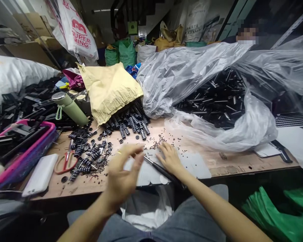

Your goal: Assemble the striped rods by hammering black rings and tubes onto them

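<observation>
My left hand (125,173), a little blurred, is raised over the table's front edge, thumb and fingertips drawn together; whatever they may pinch is too small to make out. Just right of the thumb is the silver tip of a black rod-like tool (164,173). That tool slants across a white sheet (198,164) and passes partly under my right wrist. My right hand (170,158) rests palm down with fingers spread, its fingertips at a scatter of tiny dark rings (156,143). Black ribbed rollers (91,154) with metal pins are heaped left of my left hand.
Red-handled scissors (65,163), a white phone (40,174) and a pink basket (52,125) of black parts lie left. Behind stand a green flask (73,109) and a yellow sack (111,87) spilling rollers. Clear plastic sheeting (181,74) partly covers black parts; a person is behind it.
</observation>
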Tool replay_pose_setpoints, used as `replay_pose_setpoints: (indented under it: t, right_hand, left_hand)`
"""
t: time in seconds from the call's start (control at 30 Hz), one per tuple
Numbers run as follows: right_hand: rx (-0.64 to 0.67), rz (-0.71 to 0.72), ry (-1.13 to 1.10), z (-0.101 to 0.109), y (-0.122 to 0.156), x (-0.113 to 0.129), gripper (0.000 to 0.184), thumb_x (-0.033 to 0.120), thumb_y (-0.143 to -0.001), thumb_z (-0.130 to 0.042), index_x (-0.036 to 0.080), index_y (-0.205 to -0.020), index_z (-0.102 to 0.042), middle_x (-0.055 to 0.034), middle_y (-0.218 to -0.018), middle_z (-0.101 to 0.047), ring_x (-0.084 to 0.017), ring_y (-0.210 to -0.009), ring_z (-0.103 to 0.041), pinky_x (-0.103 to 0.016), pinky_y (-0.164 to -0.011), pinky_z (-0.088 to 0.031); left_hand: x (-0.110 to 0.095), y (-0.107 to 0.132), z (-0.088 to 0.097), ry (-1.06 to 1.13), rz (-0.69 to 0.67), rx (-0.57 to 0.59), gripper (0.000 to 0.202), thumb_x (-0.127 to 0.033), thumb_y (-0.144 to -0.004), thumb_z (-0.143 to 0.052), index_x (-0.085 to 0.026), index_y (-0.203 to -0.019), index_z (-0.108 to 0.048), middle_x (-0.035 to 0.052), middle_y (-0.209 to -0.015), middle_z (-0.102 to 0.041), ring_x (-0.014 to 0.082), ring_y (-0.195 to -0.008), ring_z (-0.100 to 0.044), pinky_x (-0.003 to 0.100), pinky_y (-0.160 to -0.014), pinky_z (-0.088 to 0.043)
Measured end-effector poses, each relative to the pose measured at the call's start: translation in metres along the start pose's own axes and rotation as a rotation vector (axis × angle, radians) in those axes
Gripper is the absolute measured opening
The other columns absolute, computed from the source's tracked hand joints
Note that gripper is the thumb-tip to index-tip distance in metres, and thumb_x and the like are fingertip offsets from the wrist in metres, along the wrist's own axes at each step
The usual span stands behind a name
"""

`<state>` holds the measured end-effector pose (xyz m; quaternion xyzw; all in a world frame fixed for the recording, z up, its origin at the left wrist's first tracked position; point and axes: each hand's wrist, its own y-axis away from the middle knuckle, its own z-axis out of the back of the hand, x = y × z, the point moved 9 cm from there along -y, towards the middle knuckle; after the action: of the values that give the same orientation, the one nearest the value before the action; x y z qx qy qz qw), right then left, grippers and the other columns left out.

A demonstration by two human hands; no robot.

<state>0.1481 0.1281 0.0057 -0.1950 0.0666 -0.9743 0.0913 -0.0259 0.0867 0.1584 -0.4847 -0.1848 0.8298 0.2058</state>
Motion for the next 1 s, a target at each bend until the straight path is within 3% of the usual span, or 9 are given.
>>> replay_pose_setpoints:
  t: [0.17,0.3,0.43,0.53,0.63,0.73,0.83,0.9,1.0]
  right_hand:
    - [-0.097,-0.122,0.079,0.009,0.001,-0.011,0.029,0.039,-0.082,-0.042,0.018,-0.099,-0.055,-0.0120,-0.111,-0.052,-0.027,-0.104,-0.042,-0.041,-0.088,-0.031]
    - [-0.058,-0.195,-0.076,0.007,0.003,-0.017,0.035,0.043,-0.086,-0.033,0.019,-0.070,-0.053,-0.0073,-0.074,-0.056,-0.020,-0.071,-0.050,-0.030,-0.067,-0.036]
    - [-0.054,-0.171,-0.192,0.003,0.003,-0.015,0.042,0.050,-0.083,-0.035,0.019,-0.059,-0.049,-0.0047,-0.065,-0.055,-0.016,-0.062,-0.049,-0.027,-0.060,-0.035]
    - [-0.082,-0.171,-0.282,0.008,0.001,-0.012,0.048,0.054,-0.084,-0.026,0.019,-0.062,-0.049,-0.0035,-0.062,-0.054,-0.015,-0.059,-0.050,-0.025,-0.057,-0.037]
    - [-0.149,-0.226,-0.667,0.025,0.003,-0.014,0.051,0.057,-0.084,-0.018,0.019,-0.080,-0.051,-0.0041,-0.070,-0.056,-0.014,-0.059,-0.052,-0.025,-0.052,-0.040]
    - [-0.056,-0.108,-1.203,0.037,0.004,0.005,0.057,0.068,-0.073,-0.038,0.022,-0.106,-0.046,-0.0094,-0.104,-0.054,-0.020,-0.090,-0.054,-0.030,-0.068,-0.045]
    - [0.164,0.055,-1.377,0.038,0.014,0.042,0.095,0.071,-0.044,-0.063,0.027,-0.124,-0.033,-0.0100,-0.130,-0.037,-0.025,-0.115,-0.038,-0.038,-0.090,-0.036]
    - [0.221,-0.069,-1.440,0.028,0.023,0.048,0.092,0.072,-0.050,-0.059,0.028,-0.125,-0.032,-0.0102,-0.128,-0.039,-0.024,-0.114,-0.041,-0.039,-0.092,-0.035]
    - [0.456,-0.385,-1.551,-0.003,0.044,0.055,0.072,0.074,-0.071,-0.028,0.022,-0.120,-0.039,-0.0116,-0.106,-0.056,-0.022,-0.093,-0.056,-0.039,-0.080,-0.043]
  left_hand:
    - [0.029,0.081,-0.117,0.086,0.112,0.397,0.024,-0.028,-0.083,-0.042,-0.016,-0.089,-0.062,0.0115,-0.083,-0.061,0.0207,-0.082,-0.054,0.033,-0.072,-0.043]
    - [0.049,0.125,-0.179,0.261,0.553,0.574,0.047,-0.047,-0.083,-0.034,-0.016,-0.053,-0.053,0.0061,-0.053,-0.054,0.0156,-0.052,-0.051,0.028,-0.054,-0.038]
    - [0.048,0.150,-0.217,0.779,1.076,0.584,0.050,-0.063,-0.067,-0.043,-0.014,-0.064,-0.051,0.0054,-0.059,-0.059,0.0106,-0.039,-0.048,0.022,-0.039,-0.030]
    - [0.049,0.142,-0.217,0.915,1.142,0.444,0.046,-0.058,-0.057,-0.057,-0.012,-0.060,-0.048,0.0073,-0.062,-0.060,0.0094,-0.039,-0.049,0.021,-0.039,-0.029]
    - [0.051,0.128,-0.198,1.004,1.086,0.368,0.040,-0.050,-0.061,-0.060,-0.013,-0.060,-0.047,0.0041,-0.055,-0.056,0.0076,-0.040,-0.046,0.019,-0.039,-0.026]
    - [0.043,0.110,-0.172,1.254,1.003,0.381,0.034,-0.044,-0.067,-0.061,-0.012,-0.068,-0.050,0.0023,-0.061,-0.053,0.0068,-0.050,-0.045,0.017,-0.042,-0.025]
    - [0.038,0.097,-0.147,1.415,0.921,0.400,0.031,-0.042,-0.069,-0.061,-0.014,-0.068,-0.049,0.0025,-0.070,-0.049,0.0091,-0.062,-0.045,0.018,-0.048,-0.030]
    - [0.039,0.090,-0.133,1.354,0.820,0.422,0.032,-0.045,-0.073,-0.056,-0.015,-0.067,-0.048,0.0029,-0.071,-0.047,0.0113,-0.066,-0.046,0.020,-0.054,-0.034]
    - [0.038,0.075,-0.104,0.939,0.485,0.477,0.031,-0.043,-0.081,-0.045,-0.016,-0.069,-0.053,0.0059,-0.080,-0.051,0.0172,-0.082,-0.047,0.029,-0.074,-0.039]
